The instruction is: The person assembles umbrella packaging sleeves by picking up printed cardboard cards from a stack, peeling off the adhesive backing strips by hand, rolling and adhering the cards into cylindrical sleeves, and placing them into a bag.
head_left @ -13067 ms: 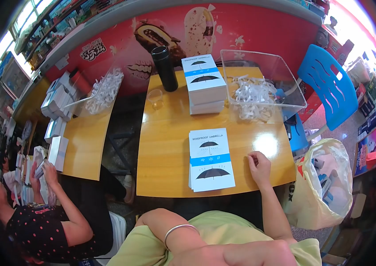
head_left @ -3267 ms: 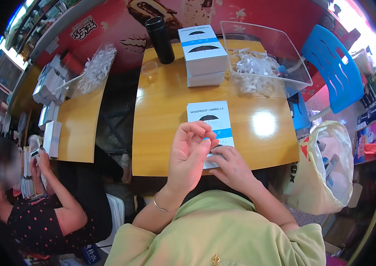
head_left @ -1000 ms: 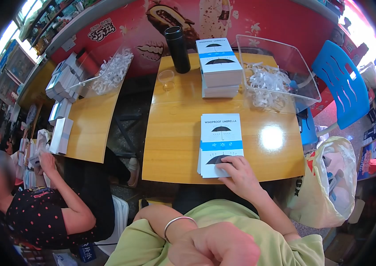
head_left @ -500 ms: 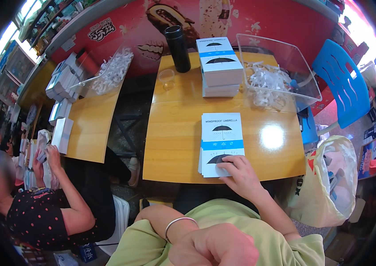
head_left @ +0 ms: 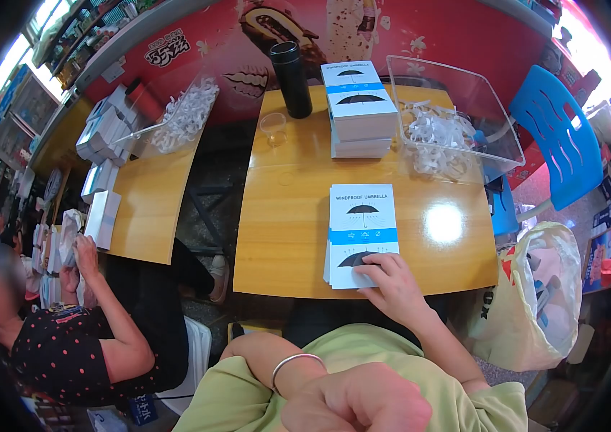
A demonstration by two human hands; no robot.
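A stack of white printed cards (head_left: 361, 216) lies near the table's front edge, marked "WINDPROOF UMBRELLA" with black umbrella drawings and a blue band. My right hand (head_left: 392, 288) is at the stack's lower right corner, its bent fingers on the top card and the thumb by the edge. Close to the camera at the bottom, my left hand (head_left: 356, 399) is curled like a fist, with a silver bangle (head_left: 289, 366) on the wrist. Its fingertips are mostly hidden, so I cannot see whether anything is inside.
Behind the stack stand a taller pile of the same cards (head_left: 363, 126), a black bottle (head_left: 291, 79) and a clear cup (head_left: 273, 128). A clear bin (head_left: 514, 147) holds white paper strips. A bag (head_left: 528, 324) stands right; another person (head_left: 96, 338) works left.
My left hand has shifted slightly right, near the camera. My right hand stays on the card stack. The other person's hands have moved a little.
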